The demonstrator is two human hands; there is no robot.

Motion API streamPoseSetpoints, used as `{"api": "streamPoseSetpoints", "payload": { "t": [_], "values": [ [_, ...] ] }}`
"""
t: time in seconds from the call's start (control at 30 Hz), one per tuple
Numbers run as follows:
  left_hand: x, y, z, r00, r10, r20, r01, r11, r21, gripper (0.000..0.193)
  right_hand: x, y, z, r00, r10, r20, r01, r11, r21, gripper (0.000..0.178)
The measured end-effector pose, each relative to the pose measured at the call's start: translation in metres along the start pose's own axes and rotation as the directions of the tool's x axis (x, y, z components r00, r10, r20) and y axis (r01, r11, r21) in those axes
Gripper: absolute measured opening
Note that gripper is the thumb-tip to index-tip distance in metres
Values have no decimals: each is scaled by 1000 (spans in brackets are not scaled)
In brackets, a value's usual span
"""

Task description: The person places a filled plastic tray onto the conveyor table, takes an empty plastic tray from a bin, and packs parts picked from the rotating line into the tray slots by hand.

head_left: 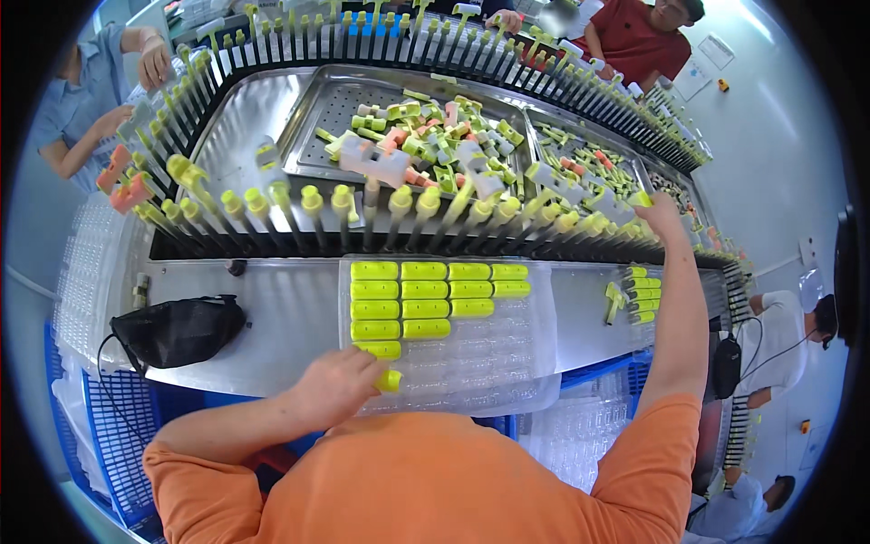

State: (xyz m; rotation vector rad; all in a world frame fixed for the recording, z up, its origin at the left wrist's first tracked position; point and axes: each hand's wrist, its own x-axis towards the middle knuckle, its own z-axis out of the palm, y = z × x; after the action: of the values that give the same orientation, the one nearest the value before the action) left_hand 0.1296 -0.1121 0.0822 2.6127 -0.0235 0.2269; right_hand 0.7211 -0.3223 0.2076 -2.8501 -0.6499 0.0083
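Note:
My left hand [343, 388] is closed at the near left corner of a clear plastic tray [489, 367]. Between its fingertips is a bright yellow-green plastic shell [389, 381], tilted and partly covered by the fingers. Several yellow-green shells [424, 308] lie in rows in the tray's far left part. My right arm stretches far forward, and my right hand [663, 218] is at the right end of the near row of pegs [399, 218]. Its fingers are closed round a yellow-green piece [642, 199]; whether that piece still sits on a peg is hidden.
Beyond the pegs, metal trays [304, 136] hold heaped green, white and coral parts. A black pouch [181, 331] lies at the left, and another small tray of shells [645, 295] at the right. Blue baskets [113, 444] stand below the table. Other people sit around it.

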Motion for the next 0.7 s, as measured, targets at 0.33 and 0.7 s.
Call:
{"api": "streamPoseSetpoints", "payload": {
  "t": [0.33, 0.7],
  "values": [
    [-12, -12, 50, 999, 9, -51, 3, 970, 241, 28, -120, -81, 12, 727, -634, -265, 522, 760, -387, 40],
    [-9, -31, 50, 930, -151, -335, 165, 986, 15, 52, -350, -158, 162, 628, -778, -28, 753, 599, 272, 39]
  ]
}}
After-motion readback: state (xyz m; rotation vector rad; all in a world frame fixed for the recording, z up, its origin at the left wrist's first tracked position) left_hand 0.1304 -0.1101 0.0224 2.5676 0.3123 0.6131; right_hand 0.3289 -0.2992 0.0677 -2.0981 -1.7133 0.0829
